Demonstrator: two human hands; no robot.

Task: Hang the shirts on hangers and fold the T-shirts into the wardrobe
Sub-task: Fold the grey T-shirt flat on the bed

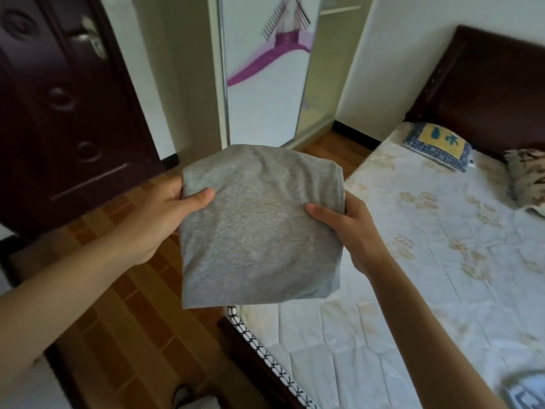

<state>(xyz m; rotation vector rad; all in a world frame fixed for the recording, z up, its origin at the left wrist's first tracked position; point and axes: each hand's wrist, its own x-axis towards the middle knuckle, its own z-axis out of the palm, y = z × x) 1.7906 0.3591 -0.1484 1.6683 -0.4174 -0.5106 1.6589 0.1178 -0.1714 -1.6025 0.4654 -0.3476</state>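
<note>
Between the two hands, held up in the air, is a folded grey T-shirt (259, 225): soft heathered jersey, squared into a thick pad with rounded corners and a few shallow creases across its top. The left hand (153, 219) pinches its left edge, thumb flat on the front face, the other fingers hidden behind the cloth. The right hand (351, 225) pinches the right edge the same way, thumb on the front, fingers curled out of sight behind. Both forearms are bare.

Beneath the T-shirt's lower edge lies the foot corner of a bed (413, 261), its pale quilted cover stitched in squares and printed with faint beige flowers, the mattress side trimmed in dark criss-cross piping. To the right of the grip and farther off, a blue-and-yellow checked pillow (438, 146) rests against a dark wooden headboard (486, 84).

Below and left of the grip runs a floor (124, 290) of brown, brick-patterned boards. Beyond the T-shirt stands the wardrobe (265, 84), a tall glossy white sliding panel bearing a magenta printed motif, with an open pale compartment just to its right. Left of that is a dark panelled door (59, 98) with a metal lever handle
</note>
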